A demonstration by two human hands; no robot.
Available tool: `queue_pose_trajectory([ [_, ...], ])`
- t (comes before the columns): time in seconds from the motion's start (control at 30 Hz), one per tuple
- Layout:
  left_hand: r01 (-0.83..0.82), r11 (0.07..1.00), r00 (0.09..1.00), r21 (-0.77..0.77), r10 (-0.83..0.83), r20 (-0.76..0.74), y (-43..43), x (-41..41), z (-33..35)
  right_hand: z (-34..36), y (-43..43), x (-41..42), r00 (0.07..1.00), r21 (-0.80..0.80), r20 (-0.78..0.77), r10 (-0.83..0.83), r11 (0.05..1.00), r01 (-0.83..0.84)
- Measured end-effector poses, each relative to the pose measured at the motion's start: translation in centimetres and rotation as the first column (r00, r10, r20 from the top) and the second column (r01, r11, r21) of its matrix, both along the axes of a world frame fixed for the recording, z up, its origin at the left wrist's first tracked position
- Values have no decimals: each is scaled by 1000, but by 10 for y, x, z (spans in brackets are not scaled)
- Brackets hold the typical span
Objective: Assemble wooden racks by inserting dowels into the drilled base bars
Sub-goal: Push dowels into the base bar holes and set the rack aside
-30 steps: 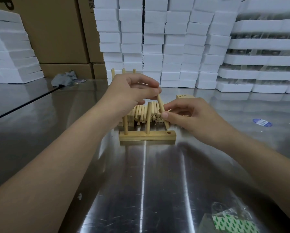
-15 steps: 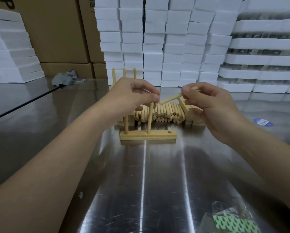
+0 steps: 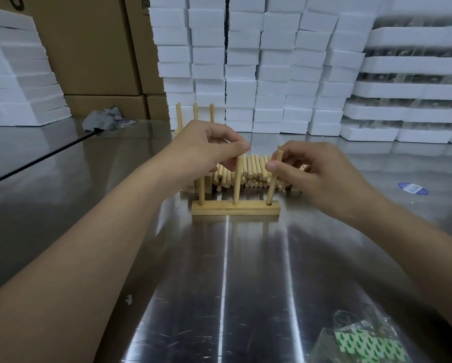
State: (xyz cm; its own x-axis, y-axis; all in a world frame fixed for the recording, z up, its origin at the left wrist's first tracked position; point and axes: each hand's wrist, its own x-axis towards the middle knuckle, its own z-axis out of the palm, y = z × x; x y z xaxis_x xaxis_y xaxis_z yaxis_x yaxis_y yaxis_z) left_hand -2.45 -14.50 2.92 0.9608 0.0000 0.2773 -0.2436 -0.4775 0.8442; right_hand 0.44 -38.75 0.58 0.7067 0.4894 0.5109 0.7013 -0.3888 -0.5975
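Steel table (image 3: 62,205), viewed from above the hands.

A grey cloth (image 3: 101,120) lies at 10 o'clock from the base bar (image 3: 235,208), well apart from it. The bar lies flat at mid-table, long side toward the viewer. The left dowel (image 3: 201,191) stands upright in it, top hidden behind the left hand (image 3: 206,150).

Left hand: fingers curled, thumb and forefinger pinching the top of the middle dowel (image 3: 237,179), which stands upright in the bar.

A loose dowel pile (image 3: 253,171) lies at 12 o'clock, just behind the bar.

Right hand (image 3: 321,174): thumb and fingers pinching the third dowel (image 3: 273,179) near its top. Its lower end sits at the bar's right-end hole, with the top leaning slightly toward 1 o'clock. Depth of seating cannot be told.

A blue sticker (image 3: 413,188) lies at 3 o'clock and a plastic bag (image 3: 363,341) at 5 o'clock, both well apart.
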Motion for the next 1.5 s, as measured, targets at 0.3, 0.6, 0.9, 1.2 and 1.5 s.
queue_pose_trajectory([
  [0.3,-14,1000,1000,9,14,5,-3,-4,2,3,4,-7,999,-109,33,11,994,-7],
  [0.6,-160,968,959,195,106,262,-18,-11,3,-2,6,-4,999,-97,41,-6,995,10],
  [0.9,-419,647,890,637,154,430,-42,-17,-9,-8,8,3,998,13,-30,48,999,-48],
  [1.2,-477,625,862,618,195,469,-45,-12,-14,-7,7,0,999,-25,-24,43,999,-44],
  [1.5,-483,619,861,619,205,466,-46,-12,-16,-11,10,-2,1000,-22,-30,8,1000,-8],
])
